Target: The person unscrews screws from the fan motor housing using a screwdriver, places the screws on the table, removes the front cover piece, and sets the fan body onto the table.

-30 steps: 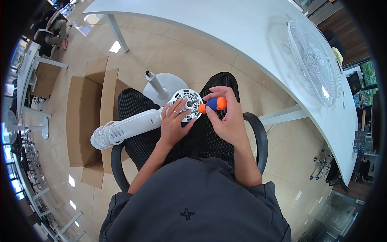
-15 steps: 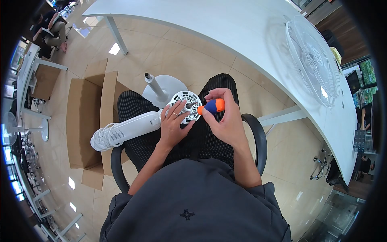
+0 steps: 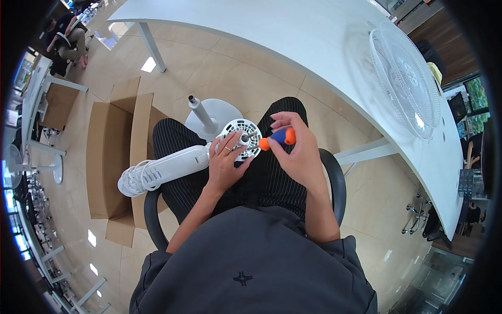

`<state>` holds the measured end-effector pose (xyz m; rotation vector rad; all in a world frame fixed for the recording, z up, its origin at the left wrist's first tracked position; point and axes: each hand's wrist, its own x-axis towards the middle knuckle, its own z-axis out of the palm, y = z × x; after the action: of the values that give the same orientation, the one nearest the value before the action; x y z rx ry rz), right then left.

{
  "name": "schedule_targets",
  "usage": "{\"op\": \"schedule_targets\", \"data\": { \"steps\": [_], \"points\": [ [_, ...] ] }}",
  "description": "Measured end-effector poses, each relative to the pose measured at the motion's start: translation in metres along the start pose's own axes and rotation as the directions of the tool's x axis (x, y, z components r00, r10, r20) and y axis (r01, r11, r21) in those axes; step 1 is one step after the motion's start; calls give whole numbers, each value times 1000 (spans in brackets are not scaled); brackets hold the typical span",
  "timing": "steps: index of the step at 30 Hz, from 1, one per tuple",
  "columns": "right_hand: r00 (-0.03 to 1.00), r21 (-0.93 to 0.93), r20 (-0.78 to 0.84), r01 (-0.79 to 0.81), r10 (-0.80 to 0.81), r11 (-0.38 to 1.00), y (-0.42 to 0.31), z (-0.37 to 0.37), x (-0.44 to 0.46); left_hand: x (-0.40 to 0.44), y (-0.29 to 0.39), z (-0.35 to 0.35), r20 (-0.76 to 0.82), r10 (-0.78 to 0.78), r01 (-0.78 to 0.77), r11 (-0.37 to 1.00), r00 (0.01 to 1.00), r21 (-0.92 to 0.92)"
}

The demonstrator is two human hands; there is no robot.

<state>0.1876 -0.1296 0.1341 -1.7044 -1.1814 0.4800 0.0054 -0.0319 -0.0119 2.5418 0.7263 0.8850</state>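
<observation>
Across my lap lies the white body of a fan, a bundled white cord at its left end. Its round, slotted motor housing faces up, with a metal shaft standing out of the centre. My left hand grips this housing, fingers over its face. Between the thumb and fingers of my right hand is a screwdriver with a blue and orange handle. It points left at the housing; its tip is too small to make out near my left fingertips.
A round white fan base with an upright pole stands on the floor beyond my knees. An opened cardboard box is at my left. On the white table lie wire fan grilles. Another person sits far left.
My right fingers have shifted on the screwdriver handle, lifting and opening slightly, and the handle has turned a little. My left hand and the fan body stay in place.
</observation>
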Motion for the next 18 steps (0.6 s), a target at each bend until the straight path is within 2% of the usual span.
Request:
{"op": "schedule_targets", "data": {
  "steps": [1, 3, 4, 5, 6, 7, 9, 10, 11, 12, 14, 15, 16, 18],
  "points": [
    [1000, 0, 2, 3, -3, 1000, 4, 0, 1, 0, 0, 0, -5, 2, -2, 1000, 1000, -3],
    [987, 205, 80, 120, -139, 971, 9, 1, -1, 0, 1, 0, 1, -4, 4, 1000, 1000, -5],
    [987, 205, 81, 118, -137, 972, 5, 3, -2, 0, 1, 0, 5, -6, 6, 1000, 1000, -5],
    [1000, 2, 1, -3, 3, 1000, -2, 6, -3, -1, 0, 0, 7, -7, 7, 1000, 1000, -6],
    [987, -188, -105, -142, 124, 972, -8, 7, -4, -2, 0, 1, 3, -5, 5, 1000, 1000, -4],
    [986, -187, -108, -144, 125, 972, -11, 5, -2, -2, -1, 1, -1, 0, 0, 1000, 1000, -2],
    [971, -55, 51, -229, 231, 972, -13, -3, 4, -1, 0, 1, 0, 3, -3, 1000, 1000, -8],
    [972, -56, 52, -226, 229, 972, -9, -5, 3, 0, 0, 1, -2, 0, 0, 1000, 1000, -11],
    [993, 67, 115, -35, 27, 997, 0, -7, 2, 0, 0, 1, -4, -3, 3, 1000, 1000, -9],
    [972, 199, 151, 146, -178, 969, 4, -6, 2, 0, 0, 1, -3, -8, 8, 1000, 1000, -3],
    [981, 169, 140, 111, -135, 979, 1, 3, -4, -1, 1, 1, 0, -12, 12, 1000, 1000, 0],
    [999, -72, 53, -1, 5, 997, -11, 4, -4, -1, 1, 1, 3, -10, 10, 1000, 1000, 1],
    [991, -295, -65, -133, 119, 946, -17, 5, -4, 0, 1, 0, 5, -8, 8, 1000, 1000, 3],
    [986, -270, -76, -161, 145, 949, -9, 3, -1, 0, 0, -1, 3, -6, 6, 1000, 1000, 3]
  ]
}}
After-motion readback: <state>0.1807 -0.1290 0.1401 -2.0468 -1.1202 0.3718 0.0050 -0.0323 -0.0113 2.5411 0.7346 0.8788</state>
